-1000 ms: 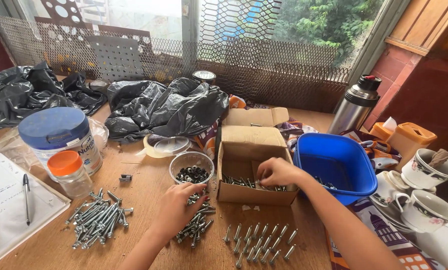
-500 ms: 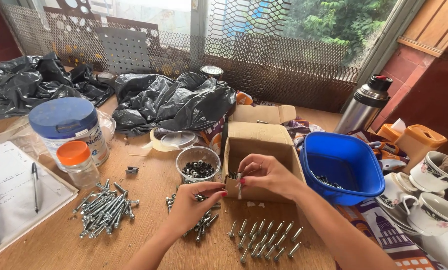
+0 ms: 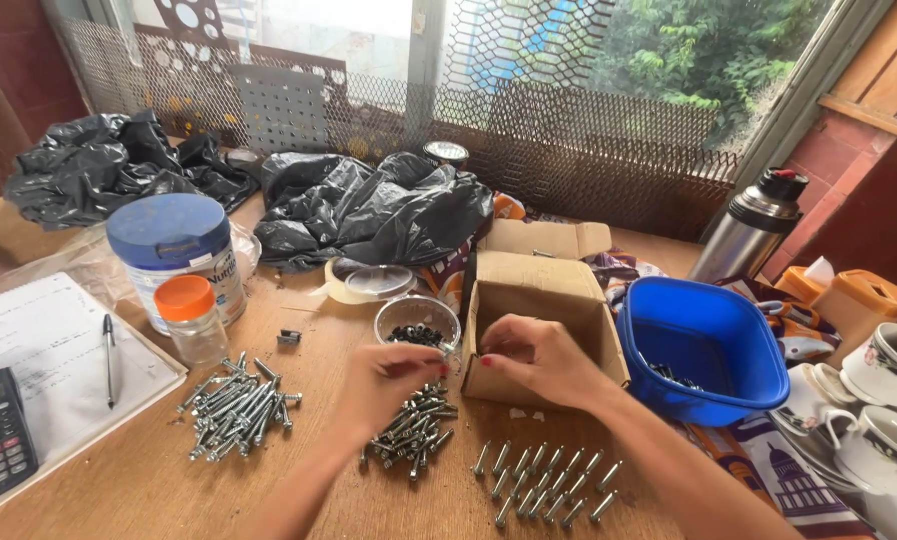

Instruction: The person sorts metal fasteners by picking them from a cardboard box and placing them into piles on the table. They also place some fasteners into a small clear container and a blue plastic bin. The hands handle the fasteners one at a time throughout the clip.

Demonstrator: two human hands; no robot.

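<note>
A: Where are the hands rn?

B: Both meet at the front-left corner of the cardboard box [image 3: 540, 300]. Left hand [image 3: 396, 378] is palm-down w/ fingers curled in, over the middle bolt pile [image 3: 418, 432]. Right hand [image 3: 540, 362] is bunched too, its tips facing the left's.

A: Pinching anything?

B: Can't tell. The tips are close together, but whatever's between them is hidden, so no bolt or nut is visible in either grip.

A: Which step, then?

B: I'd judge it's a hand-to-hand bit, small part meeting small part. A glass bowl of dark nuts [image 3: 418, 328] sits just behind the left hand. A neat row of bolts [image 3: 543, 485] lies near the table's front edge, below the right wrist.

A: What does the next move need?

B: Prob. fine fingertip alignment, w/ a steady hold on one side while the other turns. Also wrists kept off the row, since it'd scatter easily.

A: Other stock?

B: A loose pile [image 3: 236, 405] further left, and a blue tub [image 3: 708, 330] right of the box.
</note>
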